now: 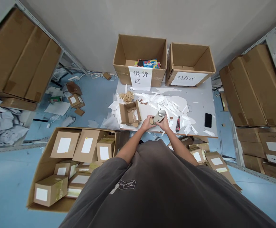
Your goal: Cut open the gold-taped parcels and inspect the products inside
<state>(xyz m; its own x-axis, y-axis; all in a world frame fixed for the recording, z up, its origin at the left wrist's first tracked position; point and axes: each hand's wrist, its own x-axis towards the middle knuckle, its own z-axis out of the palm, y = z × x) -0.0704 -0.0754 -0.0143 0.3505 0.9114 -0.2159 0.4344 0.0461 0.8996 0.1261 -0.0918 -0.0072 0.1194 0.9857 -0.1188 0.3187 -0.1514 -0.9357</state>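
Note:
A silvery cylindrical container [161, 114] is held between both hands over the table's front edge. My left hand [147, 123] is closed on its left side, where a small brown cardboard piece [151, 120] also shows. My right hand [164, 123] wraps round the container's right side. An opened small cardboard box [129, 114] sits left of my hands, with crumpled brown paper [126, 96] behind it. White paper scraps [173, 104] lie behind and to the right of the container. To the right of my right hand is a red and black box cutter [178, 123].
Two large open boxes [141, 76] [187, 68] with paper signs stand at the table's back; the left one holds colourful packages. A black phone [208, 120] lies at the right. A big carton [30, 190] of small boxes is at lower left; shelves flank both sides.

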